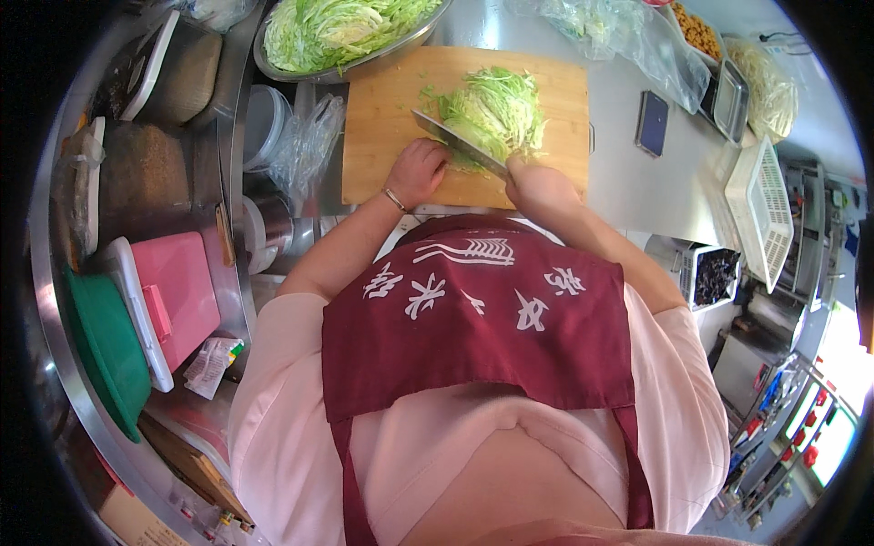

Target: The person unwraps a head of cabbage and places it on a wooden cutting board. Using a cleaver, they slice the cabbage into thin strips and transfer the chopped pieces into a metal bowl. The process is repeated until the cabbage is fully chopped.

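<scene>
My right hand (543, 185) grips the handle of a kitchen knife (461, 143), whose broad blade slants up and left over the wooden cutting board (382, 82). Just beyond the blade lies a heap of shredded cabbage (495, 109), with small green shreds scattered around it. My left hand (418, 169) is on the near left part of the board, below the blade's tip. Its fingers are curled down close to the knife, and what is under them is hidden. A metal bowl (372, 65) of cut cabbage stands at the board's far left corner.
To the right, a phone (653, 124) lies on the steel counter (618, 184), near plastic bags (635, 41) and a white basket (759, 211). Left of the board are a clear bag (307, 147) and a lidded tub (263, 126). A pink container (179, 293) sits further left.
</scene>
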A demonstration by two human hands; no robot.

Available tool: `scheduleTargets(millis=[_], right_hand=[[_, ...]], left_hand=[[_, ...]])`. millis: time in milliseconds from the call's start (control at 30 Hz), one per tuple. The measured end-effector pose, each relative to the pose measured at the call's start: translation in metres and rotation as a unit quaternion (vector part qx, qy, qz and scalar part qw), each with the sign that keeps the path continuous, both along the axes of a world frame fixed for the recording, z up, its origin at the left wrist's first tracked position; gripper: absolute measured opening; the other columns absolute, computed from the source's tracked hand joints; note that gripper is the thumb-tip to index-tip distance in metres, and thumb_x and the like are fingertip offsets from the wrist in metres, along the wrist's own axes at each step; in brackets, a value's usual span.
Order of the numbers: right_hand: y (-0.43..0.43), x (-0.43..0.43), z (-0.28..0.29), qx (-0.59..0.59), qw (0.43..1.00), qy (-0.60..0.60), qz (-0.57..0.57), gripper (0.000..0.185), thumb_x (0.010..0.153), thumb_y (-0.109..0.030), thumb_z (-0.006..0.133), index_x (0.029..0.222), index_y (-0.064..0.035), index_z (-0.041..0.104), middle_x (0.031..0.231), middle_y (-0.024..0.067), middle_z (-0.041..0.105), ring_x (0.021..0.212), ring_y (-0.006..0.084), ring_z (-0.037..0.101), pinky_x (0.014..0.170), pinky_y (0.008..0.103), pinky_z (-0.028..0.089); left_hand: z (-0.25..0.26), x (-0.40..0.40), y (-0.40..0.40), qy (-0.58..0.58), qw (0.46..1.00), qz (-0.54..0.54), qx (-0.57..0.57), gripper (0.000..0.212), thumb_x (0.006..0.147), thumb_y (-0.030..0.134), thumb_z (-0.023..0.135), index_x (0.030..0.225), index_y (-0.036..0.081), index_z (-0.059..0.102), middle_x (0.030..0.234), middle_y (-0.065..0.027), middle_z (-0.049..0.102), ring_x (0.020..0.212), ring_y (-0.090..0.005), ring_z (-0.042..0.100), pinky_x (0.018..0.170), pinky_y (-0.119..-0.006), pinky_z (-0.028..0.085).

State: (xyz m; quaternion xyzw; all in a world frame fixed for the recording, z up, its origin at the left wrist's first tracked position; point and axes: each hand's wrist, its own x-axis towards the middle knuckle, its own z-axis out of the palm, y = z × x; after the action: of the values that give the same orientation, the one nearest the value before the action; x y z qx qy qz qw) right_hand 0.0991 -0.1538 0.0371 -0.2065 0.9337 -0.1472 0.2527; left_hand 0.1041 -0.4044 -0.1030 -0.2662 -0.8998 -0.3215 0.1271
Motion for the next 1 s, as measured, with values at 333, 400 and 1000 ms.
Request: scheduleTargets(millis=[333,400,1000], right_hand=[[-0.006,-0.009,-0.041,-0.033,0.998,0.015,-0.058,0.021,0.093,-0.022,0.045,0.098,-0.0025,0.051,0.082,0.0244,0.065,0.078,0.0445,0.063,0.073,0.0541,0.049],[0.0,-0.005,-0.023,-0.045,0.997,0.027,-0.056,0.021,0.094,-0.022,0.045,0.098,-0.0025,0.051,0.082,0.0245,0.065,0.078,0.0445,0.063,0.074,0.0541,0.049],[-0.02,-0.005,-0.064,-0.007,0.999,0.05,-0.014,0.02,0.093,-0.021,0.047,0.101,-0.0026,0.051,0.078,0.0222,0.065,0.073,0.0429,0.064,0.068,0.0532,0.051]], left_hand=[[0.017,0.0,0.002,0.021,1.0,-0.006,0.014,0.023,0.075,0.007,0.068,0.096,0.005,0.06,0.099,-0.0138,0.059,0.096,-0.0345,0.056,0.085,-0.043,0.048],[0.015,0.0,-0.002,0.016,1.0,-0.006,0.019,0.022,0.075,0.007,0.067,0.096,0.005,0.06,0.099,-0.0137,0.059,0.096,-0.0345,0.056,0.084,-0.043,0.048],[0.011,0.0,-0.007,0.014,1.0,-0.006,0.015,0.026,0.073,0.006,0.068,0.099,0.005,0.061,0.102,-0.0127,0.059,0.096,-0.0342,0.056,0.086,-0.043,0.047]])
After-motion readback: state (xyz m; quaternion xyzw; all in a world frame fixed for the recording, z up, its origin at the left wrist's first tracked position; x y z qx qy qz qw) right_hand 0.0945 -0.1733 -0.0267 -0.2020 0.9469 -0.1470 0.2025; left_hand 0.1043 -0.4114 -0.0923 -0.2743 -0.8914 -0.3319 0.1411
